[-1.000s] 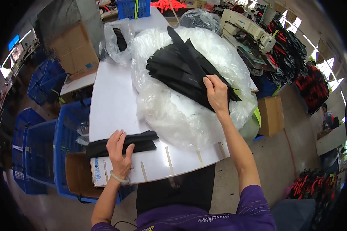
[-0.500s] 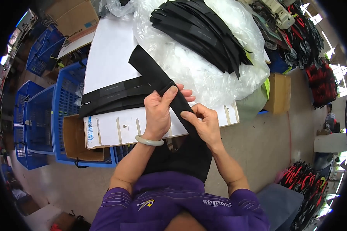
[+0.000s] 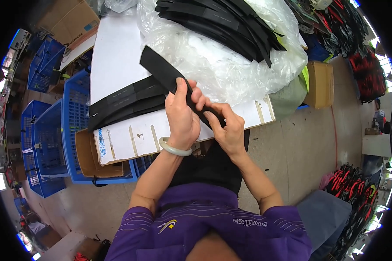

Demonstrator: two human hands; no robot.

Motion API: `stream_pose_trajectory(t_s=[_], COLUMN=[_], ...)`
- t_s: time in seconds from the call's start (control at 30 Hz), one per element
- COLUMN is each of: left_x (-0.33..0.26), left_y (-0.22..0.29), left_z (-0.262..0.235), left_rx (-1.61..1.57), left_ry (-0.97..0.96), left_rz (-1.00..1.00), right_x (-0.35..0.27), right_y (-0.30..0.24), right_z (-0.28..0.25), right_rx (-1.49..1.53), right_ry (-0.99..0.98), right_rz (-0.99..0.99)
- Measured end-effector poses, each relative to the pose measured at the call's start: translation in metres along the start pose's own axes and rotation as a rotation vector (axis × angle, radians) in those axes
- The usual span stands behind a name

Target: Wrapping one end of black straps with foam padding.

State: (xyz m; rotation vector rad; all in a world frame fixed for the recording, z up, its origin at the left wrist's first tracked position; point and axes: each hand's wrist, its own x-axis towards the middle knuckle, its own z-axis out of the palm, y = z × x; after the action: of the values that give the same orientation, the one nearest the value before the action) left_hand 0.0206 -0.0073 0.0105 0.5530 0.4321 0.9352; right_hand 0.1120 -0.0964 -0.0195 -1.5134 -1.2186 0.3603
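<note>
Both hands are closed on one black strap [image 3: 165, 71], held up over the near edge of the bench [image 3: 117, 56]. Left hand [image 3: 183, 115], with a pale bangle [image 3: 175, 148] at the wrist, wraps the strap with thumb on top and fingers curled round it. Right hand [image 3: 228, 128] pinches the lower end between thumb and fingertips, just beside the left. The strap's free end slants up and away to the left, above the white bench top.

As for how far things have got, I'd judge it early. A small stack of straps [image 3: 122, 102] lies flat at the near left of the bench, touching the slotted white board [image 3: 148, 135] along the front edge; only a few lie there. A far bigger heap of straps [image 3: 222, 21] sits on crumpled clear plastic [image 3: 231, 65] at the back right, so most of the lot looks untouched. The one in hand belongs to neither pile yet.

Blue crates [image 3: 52, 130] stand on the floor to the left, an open carton [image 3: 89, 156] beside them under the bench edge, and a brown box [image 3: 320, 82] to the right.
</note>
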Motion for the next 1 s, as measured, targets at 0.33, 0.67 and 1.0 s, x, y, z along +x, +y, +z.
stream_pose_trajectory(t_s=[0.33, 0.67, 1.0], left_x=[0.011, 0.016, 0.019], left_y=[0.002, 0.005, 0.031], left_z=[-0.01, -0.008, -0.03], left_rx=[-0.146, 0.022, 0.113], left_ry=[-0.046, 0.023, 0.18], left_rz=[0.075, 0.08, 0.175], right_x=[0.011, 0.013, 0.115], right_y=[-0.011, -0.005, 0.022], right_z=[-0.008, 0.006, -0.01], right_rx=[-0.05, 0.502, -0.112], right_ry=[-0.045, -0.039, 0.145], right_rz=[-0.07, 0.343, 0.021])
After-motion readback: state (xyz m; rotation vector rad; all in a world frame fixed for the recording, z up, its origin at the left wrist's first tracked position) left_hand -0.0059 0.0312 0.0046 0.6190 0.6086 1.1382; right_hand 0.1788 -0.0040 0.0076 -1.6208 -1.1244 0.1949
